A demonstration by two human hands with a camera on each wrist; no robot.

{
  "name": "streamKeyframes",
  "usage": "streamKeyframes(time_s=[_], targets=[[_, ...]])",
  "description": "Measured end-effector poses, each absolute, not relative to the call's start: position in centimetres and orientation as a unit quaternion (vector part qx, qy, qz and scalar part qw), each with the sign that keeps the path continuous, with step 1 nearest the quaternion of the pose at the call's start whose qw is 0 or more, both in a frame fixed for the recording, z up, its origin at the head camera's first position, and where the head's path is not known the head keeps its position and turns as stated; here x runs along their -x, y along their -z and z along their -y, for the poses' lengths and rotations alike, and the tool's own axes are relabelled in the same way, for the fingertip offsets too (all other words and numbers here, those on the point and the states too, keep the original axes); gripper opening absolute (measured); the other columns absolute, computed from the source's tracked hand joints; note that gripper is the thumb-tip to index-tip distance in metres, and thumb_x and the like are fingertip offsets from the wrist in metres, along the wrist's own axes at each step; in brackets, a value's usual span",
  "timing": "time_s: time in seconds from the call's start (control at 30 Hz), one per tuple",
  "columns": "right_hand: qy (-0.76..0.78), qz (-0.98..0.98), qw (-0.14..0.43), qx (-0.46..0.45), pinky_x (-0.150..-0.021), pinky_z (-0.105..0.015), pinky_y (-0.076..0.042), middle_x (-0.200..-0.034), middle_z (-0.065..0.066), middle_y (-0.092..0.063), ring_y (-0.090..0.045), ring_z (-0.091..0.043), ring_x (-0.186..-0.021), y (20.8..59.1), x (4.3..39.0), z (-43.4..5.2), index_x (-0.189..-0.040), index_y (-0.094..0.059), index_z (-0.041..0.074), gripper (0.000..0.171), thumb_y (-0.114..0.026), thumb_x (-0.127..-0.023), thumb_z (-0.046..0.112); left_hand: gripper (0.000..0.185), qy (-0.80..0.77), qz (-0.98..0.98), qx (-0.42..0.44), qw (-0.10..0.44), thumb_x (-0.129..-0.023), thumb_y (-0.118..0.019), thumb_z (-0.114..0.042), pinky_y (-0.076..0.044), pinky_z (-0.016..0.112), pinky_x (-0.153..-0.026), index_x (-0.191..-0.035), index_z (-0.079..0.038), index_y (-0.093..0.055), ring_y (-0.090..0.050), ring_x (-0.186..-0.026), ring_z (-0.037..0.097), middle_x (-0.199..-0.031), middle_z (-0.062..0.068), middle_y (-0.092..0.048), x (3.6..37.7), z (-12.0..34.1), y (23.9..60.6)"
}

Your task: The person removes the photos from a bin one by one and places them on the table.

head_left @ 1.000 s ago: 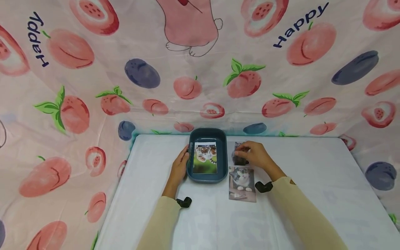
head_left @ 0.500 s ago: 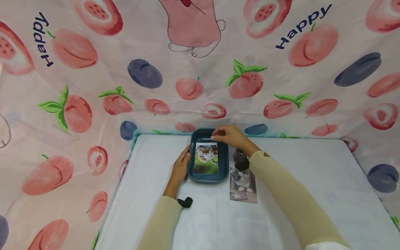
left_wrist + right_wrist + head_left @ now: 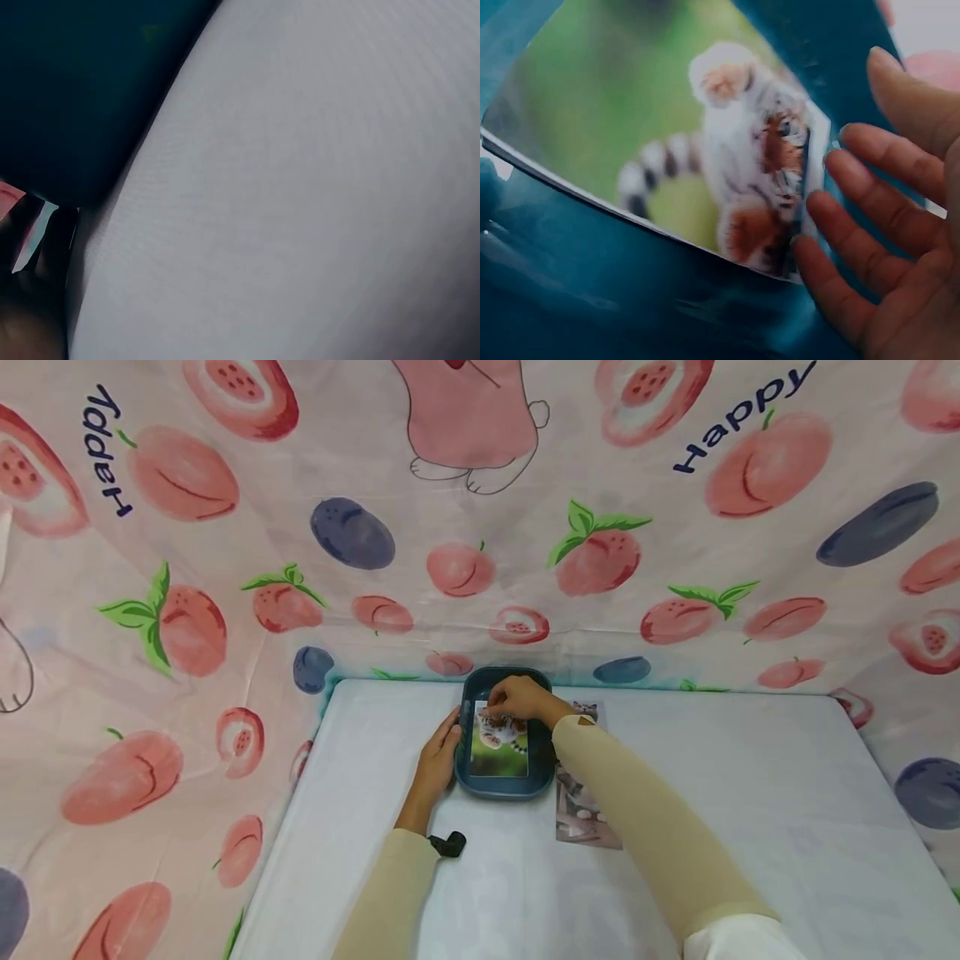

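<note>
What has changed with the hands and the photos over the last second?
The right hand left the cat photos on the table, swung left over the blue tray's far rim, and came down into it; its fingertips now touch the top edge of the tiger photo. The left hand stayed against the tray's left side. Tray and tiger photo have not visibly moved.
</note>
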State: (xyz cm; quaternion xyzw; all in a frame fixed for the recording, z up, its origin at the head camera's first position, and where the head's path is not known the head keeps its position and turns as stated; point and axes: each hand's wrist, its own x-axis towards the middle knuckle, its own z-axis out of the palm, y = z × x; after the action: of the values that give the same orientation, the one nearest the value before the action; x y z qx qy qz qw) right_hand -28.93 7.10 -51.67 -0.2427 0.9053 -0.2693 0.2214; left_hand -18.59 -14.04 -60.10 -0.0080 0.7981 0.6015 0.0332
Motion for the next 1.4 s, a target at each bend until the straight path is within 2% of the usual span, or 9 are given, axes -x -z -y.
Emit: streamKeyframes(time_s=[0.3,0.4,0.63,0.9,1.07,1.17,1.27,1.4], targets=[[0.222,-0.915,0.248,0.228,-0.088,-0.039,-0.059,-0.103,-0.002,-0.078,-0.07,-0.016,-0.083,52.5,28.6,-6.4,-0.107,-0.079,0.015,0.022,-0.072,-0.095,0.033,0.045,-0.615,-0.787,0.021,0.04,-0.107,-0.043,-0.053,-0.025,0.05,-0.127,-0.152,-0.046,-0.044,-0.032,-0.154,0.021,-0.161,-0.009,-0.042,18.5,13.9,60.0],[0.218,-0.916,0.246,0.228,-0.089,-0.039,-0.058,-0.102,-0.002,-0.077,-0.069,-0.018,-0.085,52.6,28.4,-6.4,-0.104,-0.079,0.015,0.02,-0.073,-0.095,0.031,0.044,-0.612,-0.79,0.023,0.038,-0.107,-0.043,-0.052,-0.025,0.05,-0.127,-0.151,-0.048,-0.045,-0.033,-0.153,0.02,-0.16,-0.01,-0.043,18.5,13.8,59.9],[0.21,-0.915,0.256,0.229,-0.095,-0.04,-0.056,-0.11,-0.002,-0.076,-0.068,-0.021,-0.098,52.5,27.9,-6.4,-0.109,-0.078,0.015,0.023,-0.075,-0.093,0.031,0.043,-0.606,-0.794,0.024,0.04,-0.108,-0.043,-0.049,-0.024,0.05,-0.127,-0.151,-0.047,-0.044,-0.032,-0.154,0.02,-0.161,-0.01,-0.042,18.4,13.8,59.8],[0.259,-0.893,0.271,0.249,-0.079,-0.031,-0.056,-0.092,0.002,-0.076,-0.065,-0.012,-0.077,52.1,27.6,-6.9,-0.102,-0.079,0.016,0.013,-0.077,-0.09,0.021,0.043,-0.603,-0.796,0.026,0.035,-0.108,-0.044,-0.048,-0.025,0.049,-0.127,-0.151,-0.047,-0.045,-0.033,-0.153,0.02,-0.16,-0.009,-0.044,18.4,13.8,59.8],[0.315,-0.87,0.3,0.233,-0.066,-0.027,-0.056,-0.088,0.002,-0.078,-0.062,-0.011,-0.059,51.9,27.2,-7.6,-0.109,-0.079,0.017,0.019,-0.076,-0.091,0.013,0.045,-0.602,-0.797,0.029,0.04,-0.107,-0.043,-0.051,-0.024,0.051,-0.127,-0.152,-0.046,-0.044,-0.033,-0.154,0.021,-0.16,-0.009,-0.044,18.4,13.8,59.9],[0.334,-0.858,0.312,0.232,-0.063,-0.026,-0.054,-0.085,0.0,-0.078,-0.06,-0.012,-0.052,51.7,27.0,-7.9,-0.114,-0.078,0.015,0.023,-0.074,-0.092,0.011,0.046,-0.604,-0.795,0.032,0.044,-0.106,-0.043,-0.054,-0.024,0.052,-0.127,-0.152,-0.046,-0.044,-0.032,-0.154,0.022,-0.161,-0.009,-0.043,18.4,13.8,59.9],[0.333,-0.858,0.308,0.242,-0.06,-0.026,-0.053,-0.079,-0.002,-0.077,-0.061,-0.014,-0.051,51.2,26.8,-8.2,-0.116,-0.077,0.016,0.024,-0.074,-0.093,0.012,0.047,-0.607,-0.793,0.032,0.044,-0.105,-0.043,-0.056,-0.024,0.051,-0.127,-0.151,-0.047,-0.044,-0.032,-0.154,0.021,-0.161,-0.009,-0.042,18.5,13.8,59.9],[0.33,-0.866,0.284,0.247,-0.058,-0.028,-0.054,-0.079,-0.001,-0.077,-0.065,-0.015,-0.055,50.6,26.6,-8.5,-0.115,-0.076,0.017,0.02,-0.074,-0.094,0.017,0.047,-0.61,-0.791,0.029,0.041,-0.105,-0.044,-0.056,-0.024,0.05,-0.127,-0.151,-0.046,-0.045,-0.032,-0.154,0.021,-0.161,-0.008,-0.042,18.5,13.8,59.9]])
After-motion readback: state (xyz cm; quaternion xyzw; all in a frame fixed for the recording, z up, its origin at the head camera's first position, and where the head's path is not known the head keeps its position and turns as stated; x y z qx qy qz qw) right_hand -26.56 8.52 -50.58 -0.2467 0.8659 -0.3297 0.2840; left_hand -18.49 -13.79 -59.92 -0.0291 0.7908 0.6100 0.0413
